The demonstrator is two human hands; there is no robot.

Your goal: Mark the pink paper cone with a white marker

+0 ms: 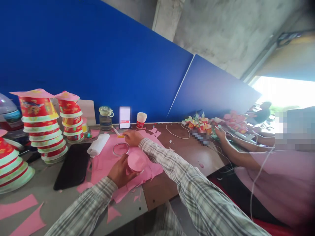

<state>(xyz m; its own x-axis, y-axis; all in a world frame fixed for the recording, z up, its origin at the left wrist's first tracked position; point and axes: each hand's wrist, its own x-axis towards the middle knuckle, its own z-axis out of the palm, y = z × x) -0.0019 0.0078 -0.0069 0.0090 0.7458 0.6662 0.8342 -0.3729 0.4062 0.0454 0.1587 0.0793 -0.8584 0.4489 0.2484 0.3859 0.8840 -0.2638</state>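
My left hand (121, 171) is wrapped round a small round piece whose flat pink paper top (136, 161) faces up; its sides are mostly hidden. Farther back, my right hand (134, 137) is closed with its fingertips on a thin yellow stick-like tool (121, 136), too small to name surely. A pale strip lies right by its tip. Between my hands a thin pale ring (120, 149) lies on the pink paper sheets (103, 167). Left of them are a white paper roll (98, 145) and a black phone-like slab (73, 165).
Stacks of red paper cups (45, 137) stand at the left. A glass jar (105, 118), a lit phone (124, 118) and a white-and-red cup (141, 120) line the blue partition (98, 59). Pink scraps (24, 209) lie about. At right sits a co-worker (280, 183) near paper crafts.
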